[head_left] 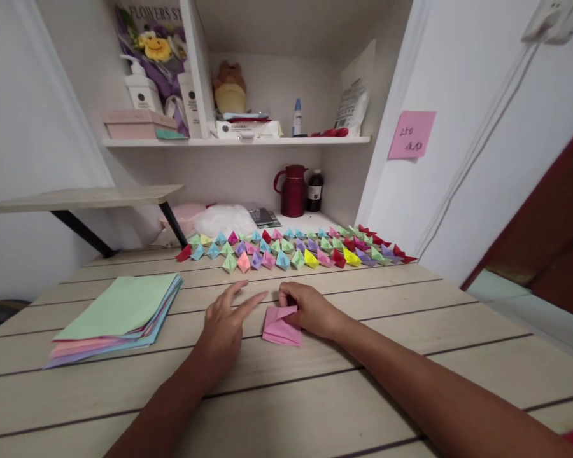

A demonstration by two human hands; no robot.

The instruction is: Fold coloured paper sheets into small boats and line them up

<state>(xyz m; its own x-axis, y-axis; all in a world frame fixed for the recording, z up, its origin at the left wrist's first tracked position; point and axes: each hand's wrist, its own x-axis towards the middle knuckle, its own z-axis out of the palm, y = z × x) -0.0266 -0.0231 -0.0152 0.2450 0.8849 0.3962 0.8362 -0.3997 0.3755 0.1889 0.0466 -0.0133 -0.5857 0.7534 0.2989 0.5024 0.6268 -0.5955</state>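
A small piece of folded pink paper (281,331) lies on the striped wooden table, its upper layer lifted a little. My right hand (312,310) is closed on that paper's upper right edge, with the thumb and finger pinching it. Just left of the paper, my left hand (226,318) hovers with its fingers spread and nothing in them; the index finger points toward the paper. Beyond both hands stand several rows of small folded paper boats (282,259) in many colours.
On the left lies a stack of coloured paper sheets (119,308), green on top. Behind the boats are a dark red jug (293,191) and a dark bottle (314,191). A raised wooden shelf (86,198) on black legs stands at the left. A pink note (412,135) sticks to the wall.
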